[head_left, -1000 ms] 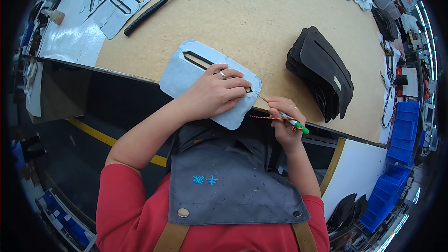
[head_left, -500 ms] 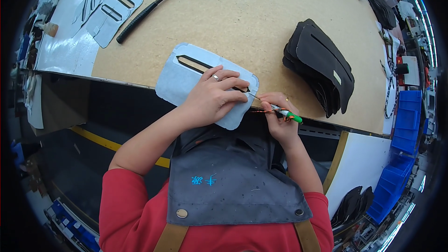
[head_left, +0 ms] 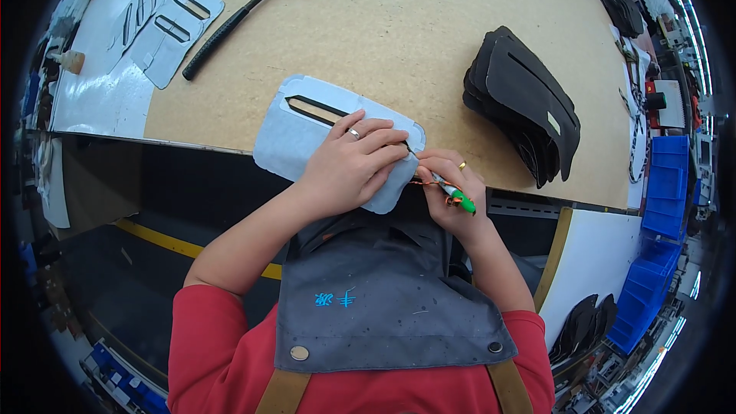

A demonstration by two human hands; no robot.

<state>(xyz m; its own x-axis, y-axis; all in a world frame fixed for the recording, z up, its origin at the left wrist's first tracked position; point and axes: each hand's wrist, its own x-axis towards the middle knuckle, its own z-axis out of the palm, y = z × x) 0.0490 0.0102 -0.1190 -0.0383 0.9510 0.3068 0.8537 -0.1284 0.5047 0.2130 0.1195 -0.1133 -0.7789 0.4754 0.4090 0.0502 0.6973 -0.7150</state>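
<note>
A pale blue-grey panel [head_left: 280, 142] with rounded corners lies over the table's front edge, its lower part hanging past the edge. A long black-edged slot [head_left: 313, 109] runs across it, the right part covered by my left hand [head_left: 354, 157]. That hand rests on the panel with fingers extended, a ring on one. Just right of it, my right hand [head_left: 455, 192] pinches a slim tool with a white and green handle [head_left: 458, 198] and an orange cord around it. Its thin tip points at the slot's right end; the exact contact is too small to tell.
A stack of black slotted pieces [head_left: 525, 100] stands on the table at right. A hammer [head_left: 249, 11] and slotted grey panels [head_left: 175, 31] lie at the far left. Blue bins [head_left: 664, 192] line the right side, beside a white board [head_left: 594, 257] below the table.
My right hand has come left, closer to my left hand, and the tool's tip has moved further along the slot's end. The whole view has shifted slightly.
</note>
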